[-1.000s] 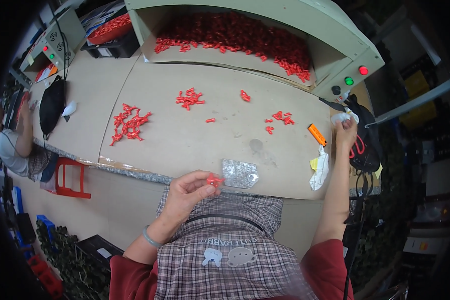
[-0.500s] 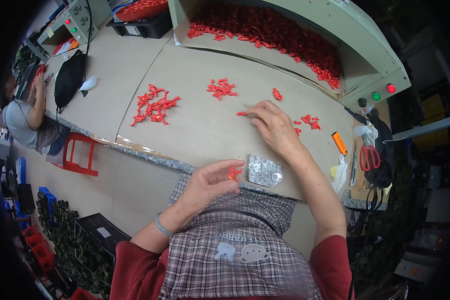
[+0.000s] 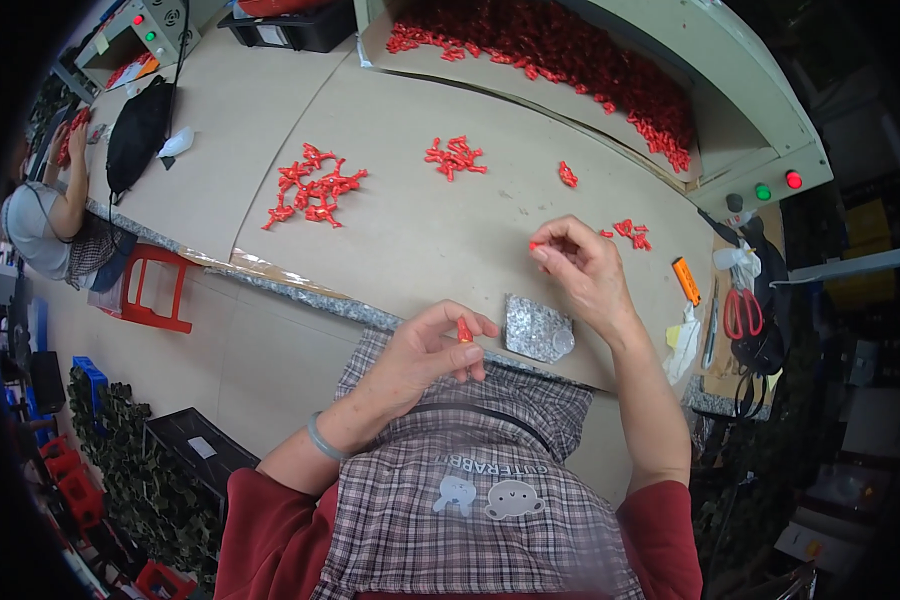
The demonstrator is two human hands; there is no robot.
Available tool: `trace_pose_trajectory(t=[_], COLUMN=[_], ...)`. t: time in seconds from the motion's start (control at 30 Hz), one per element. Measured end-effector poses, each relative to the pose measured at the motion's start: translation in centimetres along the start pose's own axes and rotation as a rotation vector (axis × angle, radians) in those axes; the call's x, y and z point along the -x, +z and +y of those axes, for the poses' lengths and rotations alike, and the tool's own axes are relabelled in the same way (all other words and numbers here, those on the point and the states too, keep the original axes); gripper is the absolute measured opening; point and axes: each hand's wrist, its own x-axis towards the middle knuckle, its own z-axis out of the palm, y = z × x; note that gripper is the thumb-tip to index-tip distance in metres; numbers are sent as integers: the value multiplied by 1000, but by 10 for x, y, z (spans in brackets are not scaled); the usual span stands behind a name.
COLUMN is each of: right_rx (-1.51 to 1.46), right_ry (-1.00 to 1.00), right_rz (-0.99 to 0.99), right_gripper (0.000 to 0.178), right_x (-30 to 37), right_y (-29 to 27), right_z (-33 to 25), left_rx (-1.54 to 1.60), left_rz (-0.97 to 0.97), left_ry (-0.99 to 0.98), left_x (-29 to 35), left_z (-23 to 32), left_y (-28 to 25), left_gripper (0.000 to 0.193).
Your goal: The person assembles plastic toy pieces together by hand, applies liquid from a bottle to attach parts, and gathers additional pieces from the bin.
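Observation:
Near the table's front edge, my left hand (image 3: 410, 360) holds a small red plastic figure (image 3: 464, 331) upright between thumb and fingers. My right hand (image 3: 592, 280) is over the table, a little further out, its thumb and forefinger pinching a small red piece (image 3: 536, 246) that is mostly hidden by the fingertips. Just below the right hand lies a speckled grey stone slab (image 3: 535, 330) with a small round clear disc on it. Several loose red pieces (image 3: 632, 234) lie beyond the right hand, and a single red piece (image 3: 567, 174) lies further back.
Two clusters of red figures (image 3: 315, 187) (image 3: 455, 157) lie left of centre. A pale machine housing (image 3: 760, 90) full of red pieces spans the back. On the right are an orange cutter (image 3: 686, 281) and red-handled scissors (image 3: 742, 314). A co-worker (image 3: 45, 220) sits far left.
My right hand has taken up the small red piece from the table and drawn nearer to me. In my left hand, the red figure has been turned upright.

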Motion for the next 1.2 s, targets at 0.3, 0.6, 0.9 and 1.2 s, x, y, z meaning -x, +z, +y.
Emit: trace_pose_trajectory(t=[0.3,0.6,0.9,1.2], right_rx=[-202,-162,-209,121], right_ry=[-96,-56,-1,-64], right_rz=[128,239,293,307], right_gripper=[17,20,16,15], right_x=[78,109,117,117], right_y=[-14,-10,-6,-10], right_z=[6,8,22,29], left_rx=[9,-20,-115,-204], left_rz=[-32,-69,-40,-24], left_ry=[-66,-72,-96,-47], left_x=[-5,-5,-3,-2], left_z=[-11,-6,-12,-9], left_y=[8,20,18,22], left_gripper=[16,22,20,22])
